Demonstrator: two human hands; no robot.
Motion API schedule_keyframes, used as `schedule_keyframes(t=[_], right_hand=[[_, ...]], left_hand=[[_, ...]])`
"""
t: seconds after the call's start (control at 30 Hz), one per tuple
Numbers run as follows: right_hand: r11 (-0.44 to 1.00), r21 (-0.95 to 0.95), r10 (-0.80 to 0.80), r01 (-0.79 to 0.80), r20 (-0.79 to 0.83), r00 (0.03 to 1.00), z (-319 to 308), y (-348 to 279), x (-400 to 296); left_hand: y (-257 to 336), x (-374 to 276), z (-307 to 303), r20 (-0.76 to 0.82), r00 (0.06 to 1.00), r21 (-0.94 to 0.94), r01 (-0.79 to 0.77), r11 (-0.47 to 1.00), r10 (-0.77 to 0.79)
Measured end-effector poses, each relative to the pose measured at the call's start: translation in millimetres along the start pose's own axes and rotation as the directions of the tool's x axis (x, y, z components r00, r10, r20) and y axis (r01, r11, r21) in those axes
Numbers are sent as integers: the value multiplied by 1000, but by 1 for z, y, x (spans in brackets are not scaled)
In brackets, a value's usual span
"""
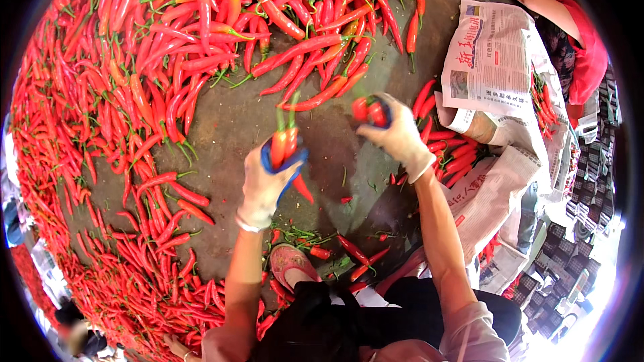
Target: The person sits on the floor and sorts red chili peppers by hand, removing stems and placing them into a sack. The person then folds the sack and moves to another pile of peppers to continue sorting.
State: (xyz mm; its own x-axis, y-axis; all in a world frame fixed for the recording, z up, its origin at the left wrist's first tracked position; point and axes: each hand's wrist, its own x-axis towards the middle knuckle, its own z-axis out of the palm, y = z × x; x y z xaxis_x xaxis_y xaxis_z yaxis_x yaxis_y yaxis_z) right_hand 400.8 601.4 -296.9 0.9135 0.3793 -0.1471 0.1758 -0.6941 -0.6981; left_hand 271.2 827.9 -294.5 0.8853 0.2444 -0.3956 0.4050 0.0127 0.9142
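Note:
My left hand (264, 178), in a white work glove with a blue palm, grips a couple of red chili peppers (284, 146), their green stems pointing up and away from me. To its right, my right hand (395, 130) wears the same kind of glove. Its fingers curl around several red chilies (370, 111), whose blunt ends face left; motion blurs them a little. Between and below the hands shows the dark floor (327, 161). Beyond the hands spreads a large heap of red chilies (211, 45) with green stems.
Newspaper-lined chilies (458, 158) lie by my right forearm, beside sheets of newspaper (488, 55). More chilies (141, 281) cover the left side. Stem scraps (307, 236) lie near my pink shoe (292, 264). A person in a red top (586, 55) works at upper right; another person (80, 332) is at lower left.

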Motion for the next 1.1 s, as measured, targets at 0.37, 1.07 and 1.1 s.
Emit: schedule_keyframes(t=[0.37,1.07,1.1], right_hand=[[832,-207,444,-515,-309,841,12,-2,124],[642,600,585,-477,18,811,18,37,-73],[809,352,511,-471,-25,859,24,38,-74]], left_hand=[[22,89,72,213,966,897,-253,363,148],[-22,-26,-34,-158,985,268,103,958,-61],[-23,-24,-34,-168,986,344,74,936,-16]])
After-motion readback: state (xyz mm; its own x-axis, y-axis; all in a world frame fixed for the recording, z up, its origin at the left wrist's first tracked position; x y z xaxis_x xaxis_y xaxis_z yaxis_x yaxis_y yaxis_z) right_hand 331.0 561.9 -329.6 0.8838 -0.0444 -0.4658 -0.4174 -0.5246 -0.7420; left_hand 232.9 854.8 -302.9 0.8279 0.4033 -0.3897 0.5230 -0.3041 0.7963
